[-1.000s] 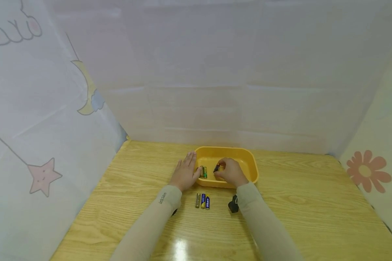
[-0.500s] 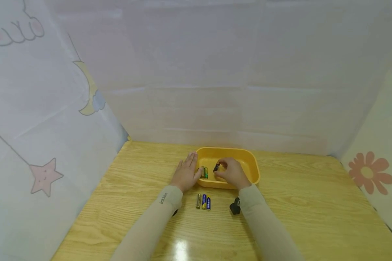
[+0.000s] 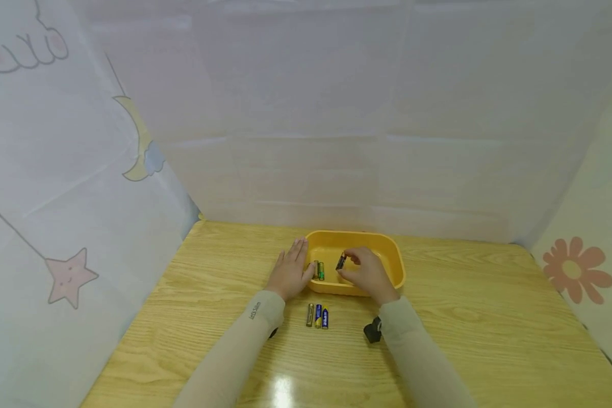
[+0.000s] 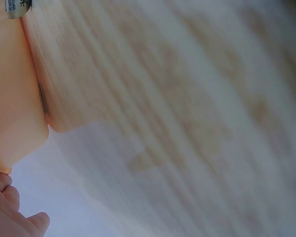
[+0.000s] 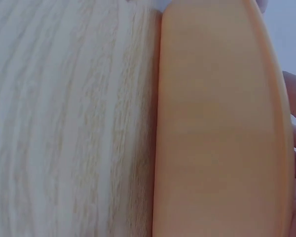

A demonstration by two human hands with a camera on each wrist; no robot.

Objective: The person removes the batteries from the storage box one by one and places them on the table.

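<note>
In the head view, my right hand (image 3: 369, 275) pinches a dark battery (image 3: 341, 261) between thumb and fingers, over the inside of a yellow tray (image 3: 396, 259). My left hand (image 3: 290, 272) lies with straight fingers along the tray's left rim, its thumb reaching over the edge. By that thumb, inside the tray, are a green battery (image 3: 321, 271) and a gold battery (image 3: 315, 270). The left wrist view catches some left fingers (image 4: 12, 207) at the tray's rim. In the right wrist view the tray's outer wall (image 5: 217, 123) hides most of the right hand.
In front of the tray, a gold battery (image 3: 310, 315) and two blue batteries (image 3: 318, 316) lie side by side on the wooden table (image 3: 489, 317). A black wrist device (image 3: 372, 330) sits under the right sleeve. Printed white sheets (image 3: 306, 113) stand behind and at both sides.
My right hand has shifted slightly to the right and nearer, with the dark battery still in its fingers. The left hand keeps its place on the tray.
</note>
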